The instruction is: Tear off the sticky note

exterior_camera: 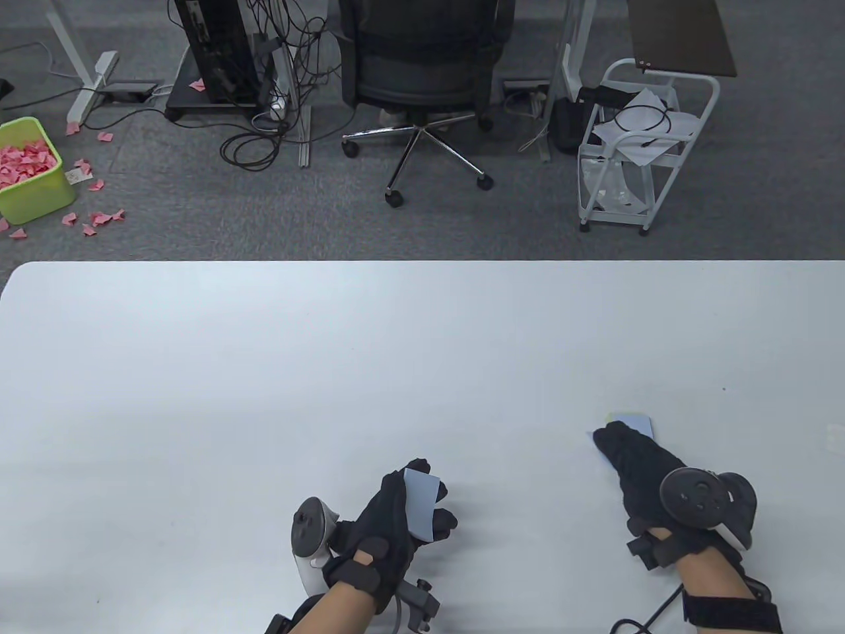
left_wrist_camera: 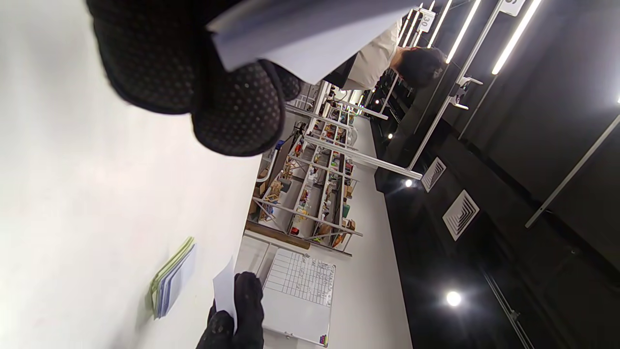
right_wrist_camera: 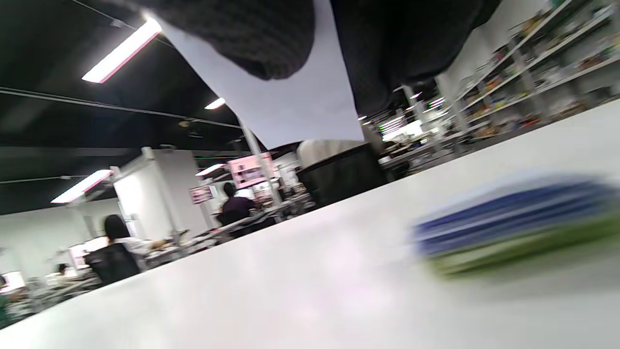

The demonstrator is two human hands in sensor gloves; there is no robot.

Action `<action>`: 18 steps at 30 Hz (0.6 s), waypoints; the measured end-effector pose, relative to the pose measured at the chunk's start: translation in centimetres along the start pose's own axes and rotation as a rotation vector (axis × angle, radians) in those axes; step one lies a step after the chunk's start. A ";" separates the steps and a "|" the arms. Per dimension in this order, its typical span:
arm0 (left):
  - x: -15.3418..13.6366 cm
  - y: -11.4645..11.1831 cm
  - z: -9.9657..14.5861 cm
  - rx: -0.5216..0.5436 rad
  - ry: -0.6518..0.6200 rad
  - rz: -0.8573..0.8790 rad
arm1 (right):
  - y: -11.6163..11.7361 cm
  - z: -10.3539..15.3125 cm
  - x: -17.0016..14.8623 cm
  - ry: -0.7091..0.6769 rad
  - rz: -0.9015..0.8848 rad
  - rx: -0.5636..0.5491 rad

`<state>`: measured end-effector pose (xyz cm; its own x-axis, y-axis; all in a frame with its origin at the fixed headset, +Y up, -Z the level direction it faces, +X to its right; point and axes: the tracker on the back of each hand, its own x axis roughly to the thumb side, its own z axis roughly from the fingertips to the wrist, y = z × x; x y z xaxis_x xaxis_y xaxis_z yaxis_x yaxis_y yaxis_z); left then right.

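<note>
**Both hands hold pale notes near the desk's front edge**

Left hand (exterior_camera: pixel 403 512) sits closest to the front edge, fingers curled around a loose note (exterior_camera: pixel 420 503). Wide bare desk (exterior_camera: pixel 264 370) stretches ahead and to both sides. Right hand (exterior_camera: pixel 634 462) reaches flat over the pad (exterior_camera: pixel 632 422), hiding most of it. Only the wrist views show that this hand pinches a sheet (right_wrist_camera: pixel 290 106) raised above the pad, with blue layers over green.

Bare table (exterior_camera: pixel 330 343) beyond pad (exterior_camera: pixel 634 422), unobstructed.
</note>
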<state>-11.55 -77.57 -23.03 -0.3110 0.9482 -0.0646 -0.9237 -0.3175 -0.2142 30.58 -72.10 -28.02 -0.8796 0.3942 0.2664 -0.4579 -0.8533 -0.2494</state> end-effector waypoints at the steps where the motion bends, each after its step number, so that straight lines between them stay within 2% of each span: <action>1: 0.1 -0.1 0.0 -0.004 -0.004 -0.004 | -0.1 -0.2 -1.0 0.044 -0.006 -0.010; 3: 0.3 -0.1 -0.1 -0.007 -0.010 -0.013 | 0.2 -0.6 -2.9 0.138 -0.020 -0.004; 5: 0.4 -0.2 -0.1 -0.007 -0.012 -0.011 | 0.6 -0.7 -3.8 0.173 0.006 0.028; 18: 0.2 -0.2 -0.4 -0.005 -0.022 -0.042 | 2.4 -3.0 -4.3 0.204 0.101 0.195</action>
<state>-11.37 -77.29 -23.39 -0.2764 0.9605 -0.0339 -0.9350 -0.2769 -0.2214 32.85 -74.84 -32.58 -0.9362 0.3476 0.0520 -0.3507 -0.9334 -0.0758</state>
